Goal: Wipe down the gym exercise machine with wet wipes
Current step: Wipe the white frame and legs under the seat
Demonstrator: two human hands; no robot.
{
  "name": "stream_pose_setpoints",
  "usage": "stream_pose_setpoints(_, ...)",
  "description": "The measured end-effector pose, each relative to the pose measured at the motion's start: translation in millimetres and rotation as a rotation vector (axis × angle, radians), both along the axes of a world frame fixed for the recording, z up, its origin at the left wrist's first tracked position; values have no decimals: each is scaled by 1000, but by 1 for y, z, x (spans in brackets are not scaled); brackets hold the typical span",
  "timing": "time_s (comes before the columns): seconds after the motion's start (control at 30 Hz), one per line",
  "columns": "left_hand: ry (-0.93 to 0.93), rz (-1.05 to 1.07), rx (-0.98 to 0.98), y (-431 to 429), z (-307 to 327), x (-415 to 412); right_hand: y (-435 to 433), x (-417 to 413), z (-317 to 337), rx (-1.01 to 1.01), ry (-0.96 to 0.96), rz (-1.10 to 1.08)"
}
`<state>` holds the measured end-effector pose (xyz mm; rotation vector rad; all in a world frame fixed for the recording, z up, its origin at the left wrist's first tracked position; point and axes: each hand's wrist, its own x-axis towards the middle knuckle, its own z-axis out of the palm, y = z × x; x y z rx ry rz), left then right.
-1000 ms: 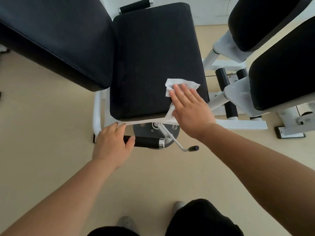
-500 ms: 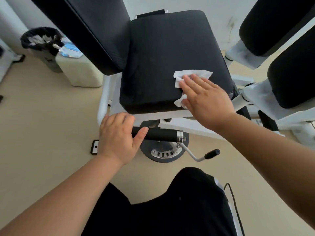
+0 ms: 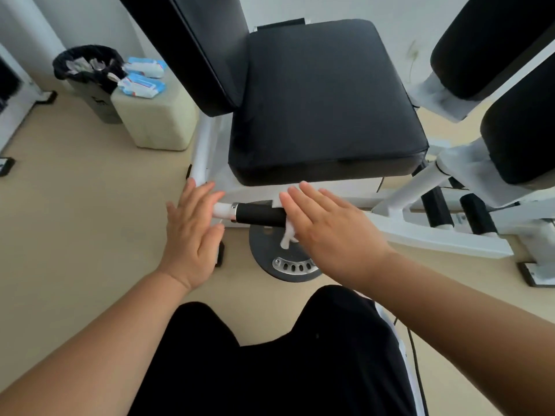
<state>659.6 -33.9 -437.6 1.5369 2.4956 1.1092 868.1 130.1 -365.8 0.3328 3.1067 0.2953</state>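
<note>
Wipe [image 3: 286, 235] off seat pad [image 3: 324, 97], now on handle [image 3: 259, 215] under flat right hand [image 3: 333, 235]; left hand [image 3: 192, 235] released, spread

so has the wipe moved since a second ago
Yes. The wet wipe went down off the seat pad to the black handle grip below its front edge, under the right hand.

Wipe packs [image 3: 141, 84] on stool [image 3: 156, 124] beside bin [image 3: 87, 82]

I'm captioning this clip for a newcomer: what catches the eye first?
The big black seat pad fills the upper middle. Just below its front edge, the left hand and right hand are flat-fingered at either end of the black handle grip, a white wipe under the right one.
</note>
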Motion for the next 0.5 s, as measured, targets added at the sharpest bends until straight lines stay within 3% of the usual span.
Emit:
stream_pose_setpoints(0.27, 21, 31, -113, 3, -6, -1, -38, -72, -3, 49, -48, -46)
stream_pose_setpoints(0.5, 63, 32, -100, 6, -11, -2, 3, -9, -7, 114, 121, 55)
